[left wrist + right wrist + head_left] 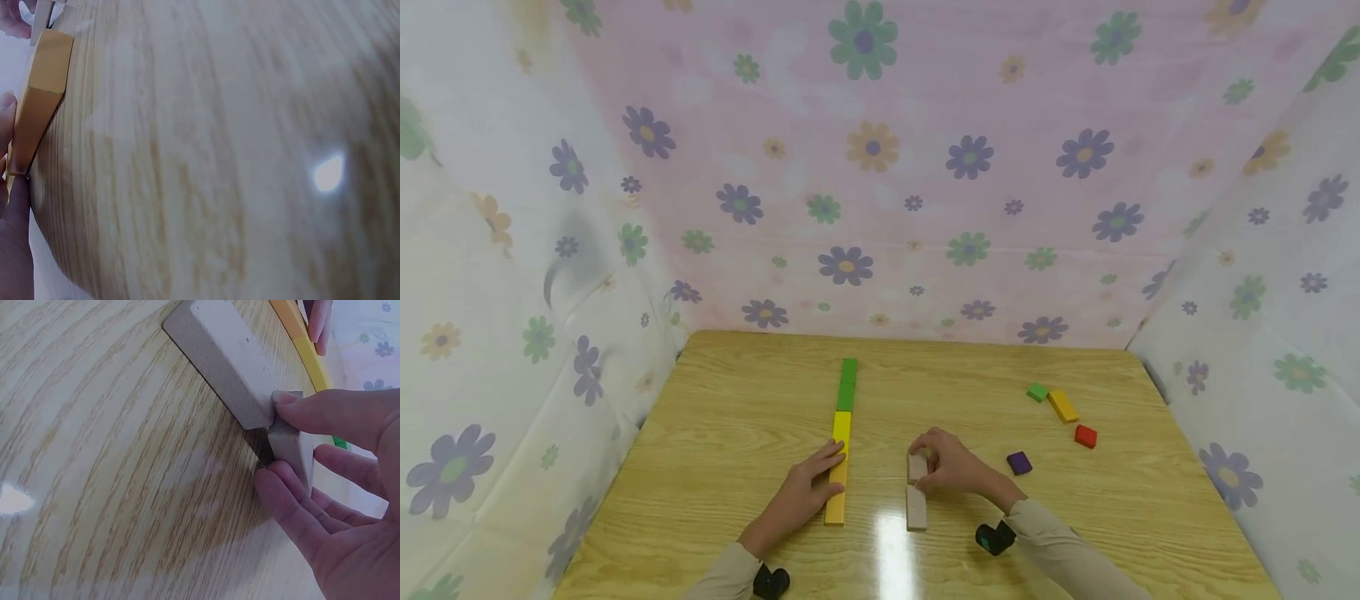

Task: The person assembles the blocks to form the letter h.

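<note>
Three flower-print cloth walls point(872, 212): stand behind and on both sides of the table.
Wood-grain table point(737, 400): carries all blocks; glare shows at the near edge.
Coloured row: runs lengthwise, left of the plain blocks; from the far end, two green blocks point(847, 385), yellow block point(842, 425), orange block point(835, 510).
Left hand point(799, 493): fingers extended, released, resting against the yellow and orange blocks.
Right hand point(957, 465): thumb and fingers grasp the far plain block.
Near plain block point(917, 510): flat on the table.
Far plain block point(916, 468): at the near plain block's far end.
Loose blocks, right: orange-yellow piece point(1063, 406), purple piece point(1019, 463), red piece point(1086, 437), small green piece point(1037, 392).
</note>
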{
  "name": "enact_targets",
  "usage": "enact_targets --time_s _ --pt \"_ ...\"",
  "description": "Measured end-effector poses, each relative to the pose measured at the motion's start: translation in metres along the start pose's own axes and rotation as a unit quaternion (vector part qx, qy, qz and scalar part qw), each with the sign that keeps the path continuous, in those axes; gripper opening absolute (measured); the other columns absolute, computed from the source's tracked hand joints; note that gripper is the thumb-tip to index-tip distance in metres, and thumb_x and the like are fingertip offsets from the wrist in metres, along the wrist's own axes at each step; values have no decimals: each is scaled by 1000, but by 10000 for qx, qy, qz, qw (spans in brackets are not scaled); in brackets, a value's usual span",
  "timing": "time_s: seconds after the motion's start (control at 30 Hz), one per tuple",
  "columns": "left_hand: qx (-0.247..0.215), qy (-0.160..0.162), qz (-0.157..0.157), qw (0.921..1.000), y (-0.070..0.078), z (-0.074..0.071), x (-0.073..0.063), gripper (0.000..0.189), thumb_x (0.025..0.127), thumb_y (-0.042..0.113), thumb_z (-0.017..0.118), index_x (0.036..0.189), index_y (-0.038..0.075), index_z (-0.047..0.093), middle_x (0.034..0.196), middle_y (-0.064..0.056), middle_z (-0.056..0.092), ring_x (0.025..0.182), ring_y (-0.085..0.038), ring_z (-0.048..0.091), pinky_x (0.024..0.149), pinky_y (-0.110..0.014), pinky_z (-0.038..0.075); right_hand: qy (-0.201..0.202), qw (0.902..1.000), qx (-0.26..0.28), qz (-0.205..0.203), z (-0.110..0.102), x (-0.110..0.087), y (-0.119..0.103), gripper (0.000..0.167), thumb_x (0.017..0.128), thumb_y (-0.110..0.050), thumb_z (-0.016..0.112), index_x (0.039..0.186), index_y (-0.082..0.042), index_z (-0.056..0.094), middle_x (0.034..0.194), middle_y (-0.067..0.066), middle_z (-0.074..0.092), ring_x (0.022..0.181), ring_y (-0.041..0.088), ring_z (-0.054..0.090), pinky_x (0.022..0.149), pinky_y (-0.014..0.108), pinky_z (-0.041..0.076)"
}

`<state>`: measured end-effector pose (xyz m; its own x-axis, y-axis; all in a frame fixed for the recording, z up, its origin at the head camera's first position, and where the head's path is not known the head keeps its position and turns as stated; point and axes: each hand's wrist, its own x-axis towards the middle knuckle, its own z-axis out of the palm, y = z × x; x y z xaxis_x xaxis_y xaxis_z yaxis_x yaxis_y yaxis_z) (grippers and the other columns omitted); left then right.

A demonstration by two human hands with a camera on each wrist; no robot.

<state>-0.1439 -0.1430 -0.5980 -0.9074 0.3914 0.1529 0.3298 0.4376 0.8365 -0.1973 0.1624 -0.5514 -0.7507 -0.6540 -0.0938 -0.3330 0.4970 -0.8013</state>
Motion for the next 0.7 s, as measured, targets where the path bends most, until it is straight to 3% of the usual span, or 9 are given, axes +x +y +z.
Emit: enact_targets --time_s 0.37,0.7 --pt "-86 -28 -172 9998 2 0 0 52 90 16 65 136 -1 48 149 -4 36 140 -22 25 107 -42 31 -15 9998 -220 -25 1 0 -1 41 81 -11 76 117 -2 59 111 12 46 76 16 54 63 23 48" --pt "-65 -53 -160 9998 2 0 0 53 90 16 65 136 -1 48 149 -5 36 140 -23 25 107 -43 31 -104 9984 -520 -170 7 -4 3 46 84 -21 74 124 -6 57 124 10 41 89 15 50 72 25 48"
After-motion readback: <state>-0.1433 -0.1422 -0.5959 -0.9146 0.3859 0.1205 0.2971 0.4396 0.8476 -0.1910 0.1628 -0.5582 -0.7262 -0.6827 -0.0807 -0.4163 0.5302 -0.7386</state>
